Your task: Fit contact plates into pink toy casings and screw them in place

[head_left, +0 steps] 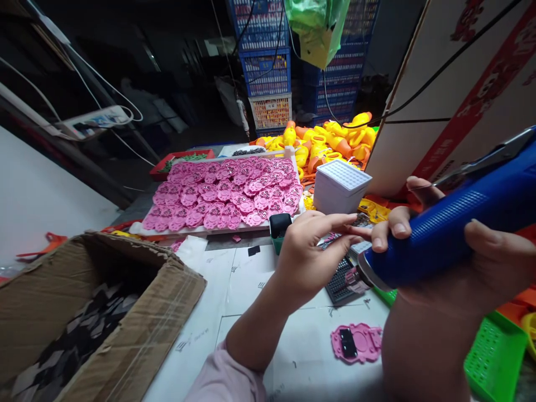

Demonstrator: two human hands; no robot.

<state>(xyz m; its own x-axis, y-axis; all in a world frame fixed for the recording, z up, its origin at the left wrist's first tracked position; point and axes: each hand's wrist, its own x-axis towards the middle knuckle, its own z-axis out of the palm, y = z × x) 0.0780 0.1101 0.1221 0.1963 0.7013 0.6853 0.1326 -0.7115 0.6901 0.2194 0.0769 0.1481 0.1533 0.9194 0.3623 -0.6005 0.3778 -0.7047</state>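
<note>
My right hand (444, 251) is wrapped round a blue power screwdriver (435, 223), whose tip points down and left. Close beside its front end, my left hand (318, 245) has its thumb and fingers pinched together near the fingertips of my right hand; whatever it may hold is too small to make out. Below the tool, a pink plastic piece (363, 343) with a black rectangle in it lies on the white work surface (310, 335). Behind the tool tip is a black perforated tray (340, 279), partly hidden by my left hand.
An open cardboard box (167, 301) of dark pieces stands at left. Pink parts (226, 190) fill a tray behind. White stacked trays (341, 187), yellow toys (322, 139) and a small dark container (280, 229) are farther back. A green basket (494, 357) sits at right.
</note>
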